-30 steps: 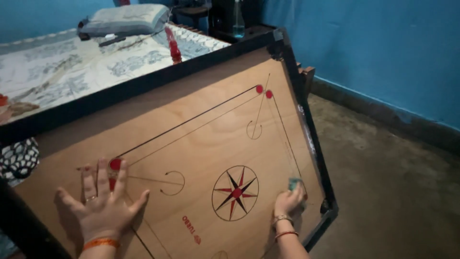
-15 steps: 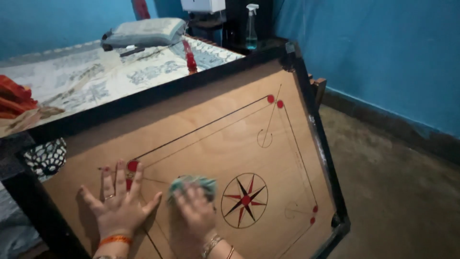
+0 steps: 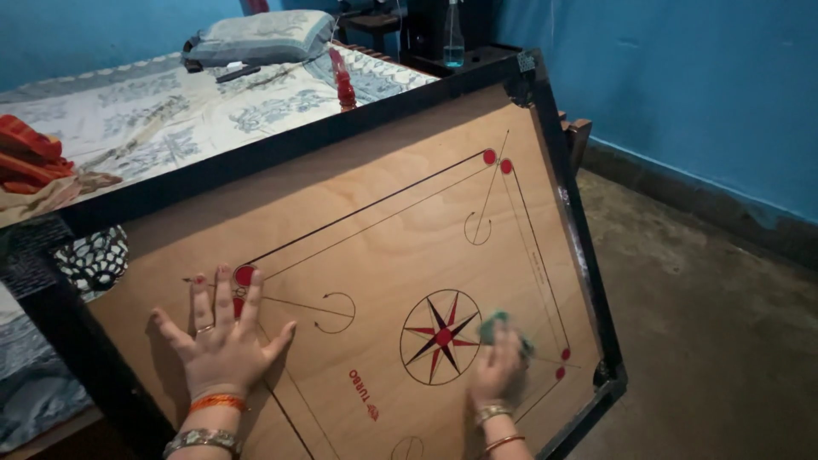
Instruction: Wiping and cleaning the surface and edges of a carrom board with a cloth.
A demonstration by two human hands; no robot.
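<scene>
Blue walls, bed behind. Tilted carrom board (image 3: 375,221): my left hand (image 3: 223,345) lies flat, fingers spread; right hand (image 3: 496,368) clamps a green cloth (image 3: 492,324) beside the star. Far half looks unwiped, I judge.

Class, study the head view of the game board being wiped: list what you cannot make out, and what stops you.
- Cloth: mostly covered by the right hand; its full shape is hidden.
- Board: its near edge is cut off by the picture's bottom edge.
- Red base circle: partly hidden under the left hand.
- Spray bottle: top cropped by the upper edge.

Orange wristband (image 3: 218,402), finger ring (image 3: 204,329), metal bangles (image 3: 492,414)
</scene>
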